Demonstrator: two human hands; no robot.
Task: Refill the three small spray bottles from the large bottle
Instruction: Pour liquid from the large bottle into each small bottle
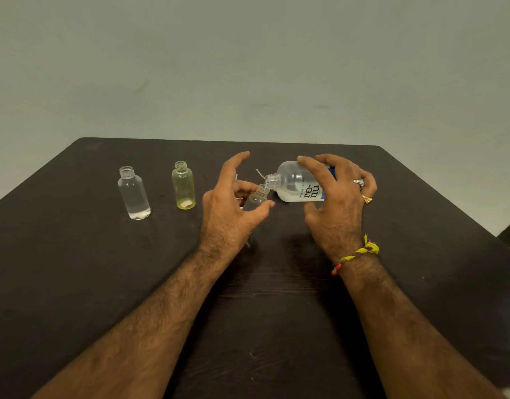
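Now right hand [338,203] grips tilted large clear labelled plastic bottle [297,182], fingers curled round it; left hand [233,208] pinches small clear uncapped bottle [256,198], mouths touching.

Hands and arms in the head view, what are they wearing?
Both forearms are bare, with no sleeves in view. The right hand wears two rings, one silver, one gold-coloured, and a yellow thread band with orange beads at the wrist. The left hand wears nothing visible.
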